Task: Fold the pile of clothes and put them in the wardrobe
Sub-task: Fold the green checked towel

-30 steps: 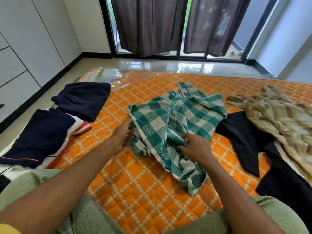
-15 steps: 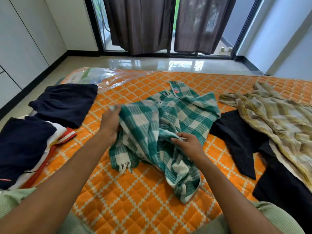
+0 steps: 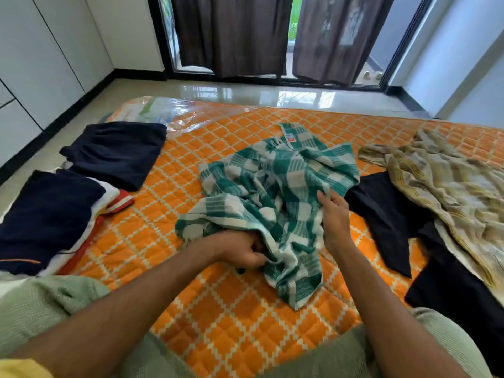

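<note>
A crumpled green-and-white checked cloth (image 3: 275, 192) lies in the middle of the orange quilted mattress (image 3: 218, 317). My left hand (image 3: 240, 249) grips its near edge, fingers curled into the fabric. My right hand (image 3: 334, 216) pinches a fold on the cloth's right side. Folded dark navy garments (image 3: 117, 151) and a second folded stack (image 3: 46, 219) with white and red pieces under it sit at the left. A black garment (image 3: 387, 216) and a beige striped cloth (image 3: 447, 192) lie unfolded at the right.
White wardrobe doors (image 3: 35, 64) line the left wall beyond a strip of shiny floor (image 3: 245, 94). A clear plastic package (image 3: 163, 110) lies at the mattress's far left corner. Dark curtains (image 3: 245, 34) hang over the glass door at the back. My green-trousered knees are at the bottom.
My left hand has moved from the cloth's left edge down and right to its near edge. My right hand has shifted to the cloth's right side. The cloth has been pulled about.
</note>
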